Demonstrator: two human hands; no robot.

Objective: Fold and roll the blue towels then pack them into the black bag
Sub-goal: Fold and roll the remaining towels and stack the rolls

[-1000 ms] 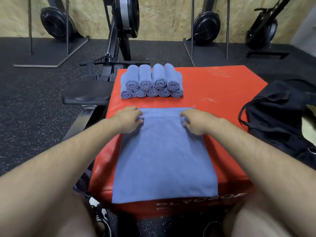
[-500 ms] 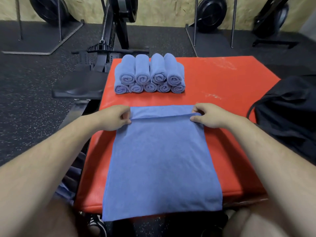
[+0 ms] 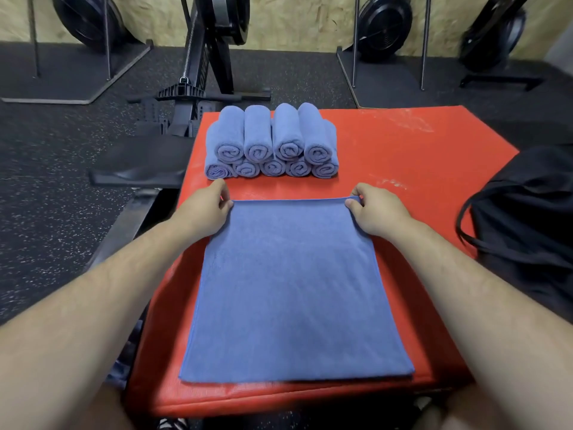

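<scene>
A folded blue towel (image 3: 291,290) lies flat on the red padded box (image 3: 403,156), its near edge close to the box's front. My left hand (image 3: 206,209) pinches the towel's far left corner. My right hand (image 3: 376,212) pinches the far right corner, fingers curled round the edge. Behind the hands, several rolled blue towels (image 3: 271,142) are stacked in two rows, roll ends facing me. The black bag (image 3: 527,212) slumps at the box's right edge, partly out of frame.
A black rowing machine (image 3: 198,76) with its seat (image 3: 139,169) stands left of and behind the box. More black fan-wheel machines (image 3: 384,23) line the plywood wall. Dark speckled rubber floor (image 3: 46,181) surrounds the box.
The towel slid forward, away from me: its near edge no longer hangs over the box's front. Both hands moved with the far corners, lining the top layer up with the far edge.
</scene>
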